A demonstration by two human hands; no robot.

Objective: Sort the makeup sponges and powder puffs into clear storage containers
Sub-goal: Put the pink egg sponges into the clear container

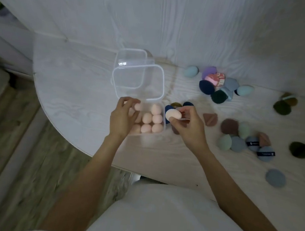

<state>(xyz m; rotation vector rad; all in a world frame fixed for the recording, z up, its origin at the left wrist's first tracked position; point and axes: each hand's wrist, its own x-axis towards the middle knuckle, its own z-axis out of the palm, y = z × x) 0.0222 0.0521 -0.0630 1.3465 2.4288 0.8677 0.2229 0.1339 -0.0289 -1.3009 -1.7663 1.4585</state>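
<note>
Over the near clear box [161, 116] on the desk [73, 94], my left hand [123, 117] pinched one pink sponge [138, 106] inside it; my right hand [187, 125] gripped another [173, 115] just beside its rim. Filling step, I judged; next, drop that sponge into a gap. Counted about eight pink sponges visible, two empty boxes [138, 77] behind.

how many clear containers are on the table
3. One holds the pink sponges under the left hand; an empty container sits just behind it; a third clear piece, partly covered by that one, may be only a lid.
</note>
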